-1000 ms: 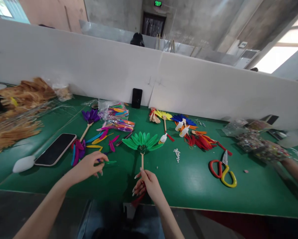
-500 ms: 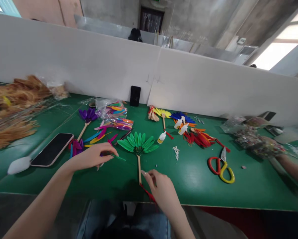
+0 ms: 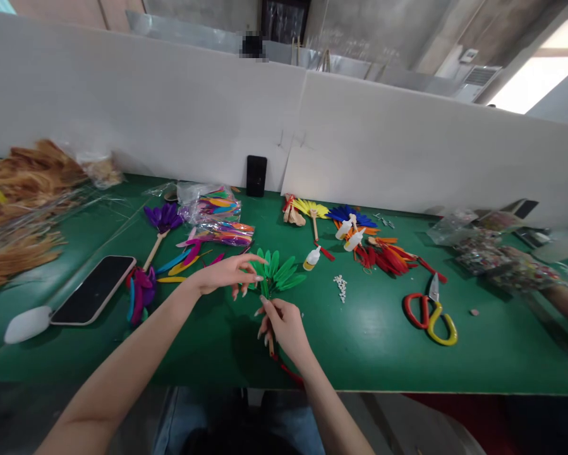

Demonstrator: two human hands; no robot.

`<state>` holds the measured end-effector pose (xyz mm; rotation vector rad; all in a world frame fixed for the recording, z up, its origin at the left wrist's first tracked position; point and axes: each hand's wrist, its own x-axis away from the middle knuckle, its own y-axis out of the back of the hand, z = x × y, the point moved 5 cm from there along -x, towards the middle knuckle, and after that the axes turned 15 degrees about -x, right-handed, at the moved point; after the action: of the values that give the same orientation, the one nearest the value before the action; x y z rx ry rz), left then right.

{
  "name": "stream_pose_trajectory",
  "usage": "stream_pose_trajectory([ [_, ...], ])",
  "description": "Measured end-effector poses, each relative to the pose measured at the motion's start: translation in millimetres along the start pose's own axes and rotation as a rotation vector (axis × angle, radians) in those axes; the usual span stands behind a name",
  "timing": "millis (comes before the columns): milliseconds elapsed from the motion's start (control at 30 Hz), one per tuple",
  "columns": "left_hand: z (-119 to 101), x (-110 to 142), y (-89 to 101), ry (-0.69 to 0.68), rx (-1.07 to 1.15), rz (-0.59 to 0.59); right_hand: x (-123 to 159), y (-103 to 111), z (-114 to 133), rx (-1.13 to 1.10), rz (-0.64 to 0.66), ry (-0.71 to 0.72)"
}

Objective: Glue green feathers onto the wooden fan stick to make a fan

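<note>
The green feather fan [image 3: 286, 275] lies in front of me, its feathers spread away from me. My right hand [image 3: 287, 327] is closed on it near the base of the feathers, thumb on top. Below my fingers show the end of its wooden stick [image 3: 271, 346] and a red tassel [image 3: 289, 374]. A narrow green feather stands by my right thumb tip, over the fan's middle. Above the fan's left side is my left hand [image 3: 227, 274], fingers stretched out and apart; it covers the feathers there. Just beyond stands a small glue bottle [image 3: 312, 258].
Scissors [image 3: 438, 322] and white beads [image 3: 340, 288] lie to the right. Yellow [image 3: 311, 208] and blue [image 3: 352, 215] fans lie at the back. A purple fan [image 3: 163, 218], loose feathers and a phone [image 3: 94, 291] are left. Another person's arm [image 3: 565, 306] reaches in at far right.
My left hand, which held a thin green feather, has moved right over the fan and its fingers have spread. My right hand left the stick, then took hold of the fan higher up.
</note>
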<state>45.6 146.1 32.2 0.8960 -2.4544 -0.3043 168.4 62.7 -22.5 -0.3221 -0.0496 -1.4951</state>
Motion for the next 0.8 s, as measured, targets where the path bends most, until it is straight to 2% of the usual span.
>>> stream_pose_trajectory([
  [100,7.3,-9.9,-11.2,0.018,0.194,-0.083,-7.6,-1.5,-0.9,-0.078,-0.019,-0.008],
  [200,12.0,-22.8,-17.7,0.005,0.178,-0.161,-13.9,-4.4,0.5,-0.076,0.025,-0.022],
  [300,14.1,-35.6,-0.7,-0.013,0.068,-0.335,-10.5,1.9,6.0,0.088,-0.004,0.062],
  [333,13.5,-40.4,7.0,-0.021,0.021,-0.359,-7.0,5.8,7.9,0.185,-0.04,0.118],
  [433,8.5,-57.8,24.2,-0.046,-0.126,-0.295,6.7,16.6,9.9,0.486,-0.192,0.317],
  [567,-0.3,-80.7,25.2,-0.093,-0.27,-0.128,17.6,16.1,2.8,0.742,-0.276,0.54],
  [667,-2.5,-93.2,20.3,-0.094,-0.292,-0.087,17.5,10.8,-2.2,0.853,-0.251,0.587],
  [800,0.0,-103.4,15.2,-0.081,-0.286,-0.055,14.9,9.0,-4.4,0.907,-0.232,0.556],
])
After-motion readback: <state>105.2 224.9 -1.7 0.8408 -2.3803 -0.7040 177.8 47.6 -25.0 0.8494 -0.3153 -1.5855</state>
